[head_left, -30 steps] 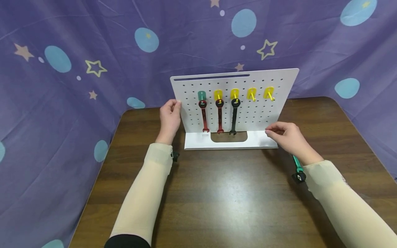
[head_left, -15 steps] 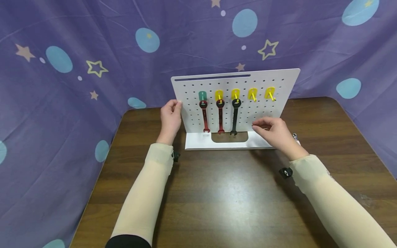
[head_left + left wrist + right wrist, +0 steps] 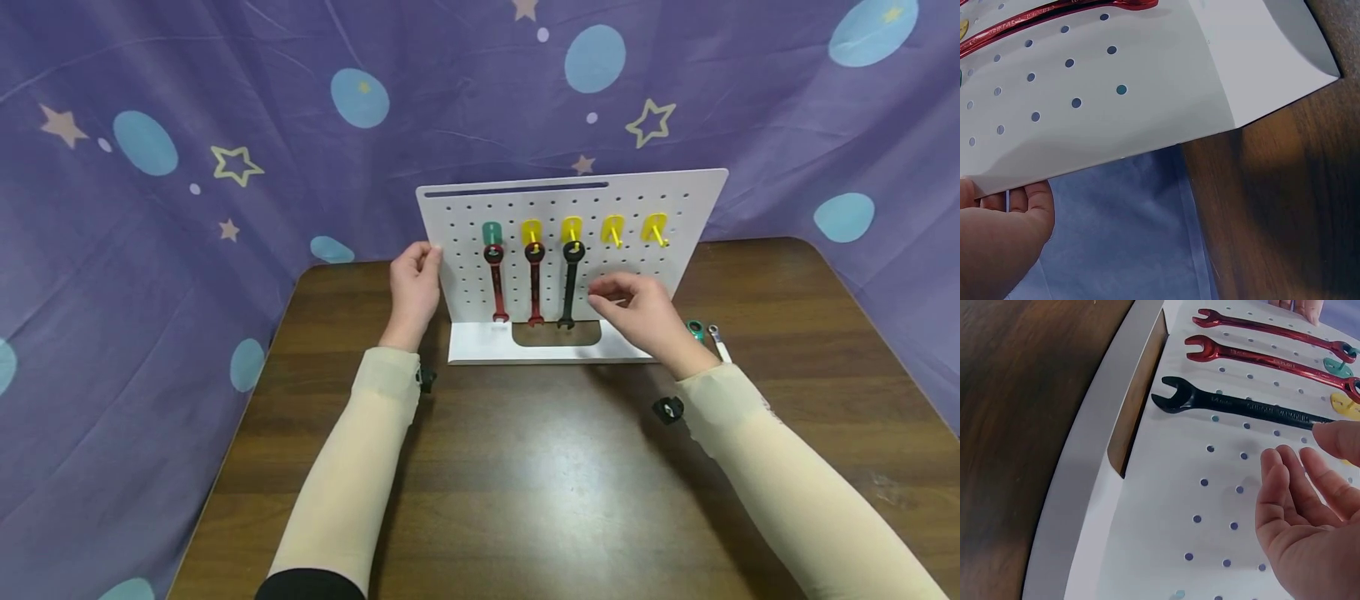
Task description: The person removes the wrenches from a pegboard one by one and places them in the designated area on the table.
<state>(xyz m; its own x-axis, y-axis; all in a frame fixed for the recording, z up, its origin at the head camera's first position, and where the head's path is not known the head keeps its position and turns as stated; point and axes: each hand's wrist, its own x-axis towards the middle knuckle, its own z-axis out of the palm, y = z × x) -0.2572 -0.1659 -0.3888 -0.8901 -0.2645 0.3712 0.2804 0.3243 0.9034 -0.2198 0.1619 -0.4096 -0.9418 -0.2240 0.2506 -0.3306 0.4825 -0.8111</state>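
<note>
A white pegboard point(image 3: 517, 287) stands on the table; my left hand point(image 3: 412, 287) grips its left edge, thumb in front and fingers wrapping behind point(image 3: 1040, 199). Two red wrenches, one on the left point(image 3: 498, 283) and one beside it point(image 3: 535, 285), hang from a green hook point(image 3: 492, 232) and a yellow hook point(image 3: 532, 227). A black wrench point(image 3: 570, 282) hangs from another yellow hook point(image 3: 572, 226). My right hand point(image 3: 641, 317), fingers loosely curved and holding nothing, hovers just right of the black wrench. In the right wrist view its thumb point(image 3: 1338, 439) overlaps the handle's end.
Two more yellow hooks, one in from the end point(image 3: 612, 229) and one at the right point(image 3: 655, 227), carry no wrench. A green ring end point(image 3: 696, 328) and a silver ring-ended wrench point(image 3: 716, 336) lie behind my right wrist. A purple curtain point(image 3: 285, 158) hangs behind the table point(image 3: 510, 475).
My right hand has moved left and slightly up, from the board's lower right corner to beside the black wrench. The left hand has stayed at the edge.
</note>
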